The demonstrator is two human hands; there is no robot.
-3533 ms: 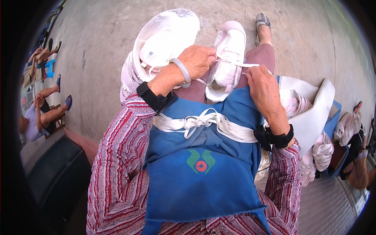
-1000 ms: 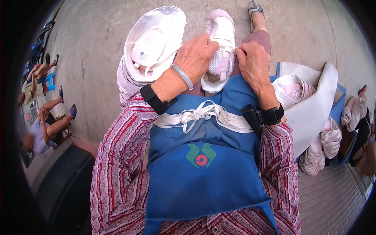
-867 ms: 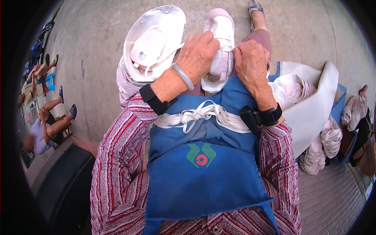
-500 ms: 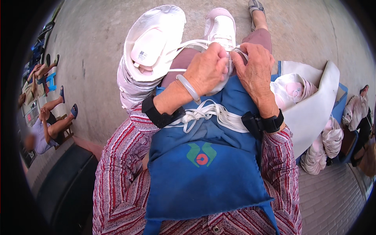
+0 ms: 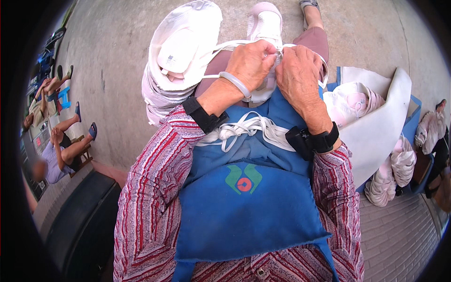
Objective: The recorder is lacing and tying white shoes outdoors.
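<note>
A pale pink and white sneaker (image 5: 265, 26) lies on my lap, its toe pointing away from me. My left hand (image 5: 250, 65) pinches a white shoelace (image 5: 230, 44) over the shoe's eyelets, thumb and forefinger together. Beside it my right hand (image 5: 300, 75) is closed on the lace at the same spot, the fingertips partly hidden. A loop of lace curves out past the right hand's knuckles. More white laces (image 5: 244, 130) lie bundled across the blue apron (image 5: 249, 211). To the left of the sneaker stands a stack of white and pink shoe uppers (image 5: 162, 101).
A white-lined blue bin (image 5: 378, 120) at the right holds more pink-white uppers (image 5: 354, 101). Bundled uppers (image 5: 381, 185) hang beyond it. Two people sit at the far left, near a blue stool (image 5: 65, 97). A dark bench (image 5: 82, 225) stands at the lower left.
Both hands have moved slightly away from me along the shoe. The right hand's fingers have curled in, and a lace loop now swings out to its right.
</note>
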